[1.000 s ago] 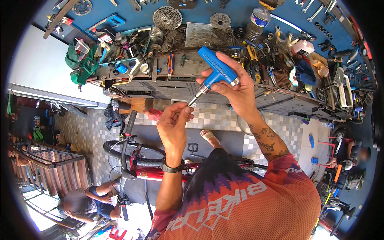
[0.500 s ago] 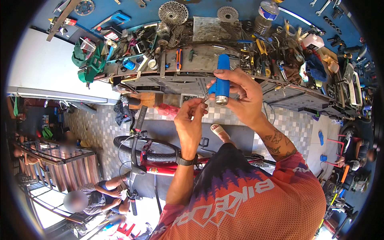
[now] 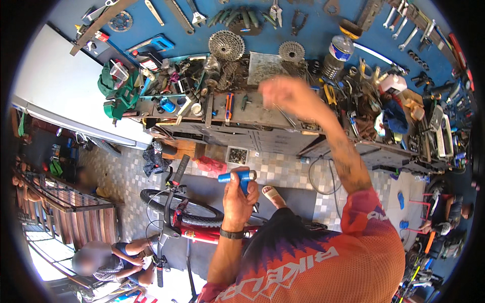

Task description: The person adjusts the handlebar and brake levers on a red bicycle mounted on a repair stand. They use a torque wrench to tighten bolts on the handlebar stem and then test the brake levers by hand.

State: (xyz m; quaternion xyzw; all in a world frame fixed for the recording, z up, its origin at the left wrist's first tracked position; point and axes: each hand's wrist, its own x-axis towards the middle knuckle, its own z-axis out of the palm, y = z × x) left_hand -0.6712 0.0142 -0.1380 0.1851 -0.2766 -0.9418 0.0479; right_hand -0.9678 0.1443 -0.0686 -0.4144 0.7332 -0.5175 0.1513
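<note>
My left hand is closed around a blue pistol-shaped tool with a silver collar at one end, held above the floor between the bench and the bicycle. My right hand reaches over the workbench, smeared by motion, so its fingers do not show clearly. Just below that hand a thin metal rod shows near the bench edge; I cannot tell whether the hand touches it. An orange and blue cutter-like tool lies on the bench to the left.
A red bicycle stands below my left arm. Tools and parts crowd the bench, with a large plastic bottle at the back. Two cassettes rest against the blue wall. A person sits at lower left. A cable trails onto the floor.
The blue tool has passed from my right hand to my left, which is now lower. My right hand has moved up and away over the bench. The view takes in more of the wall.
</note>
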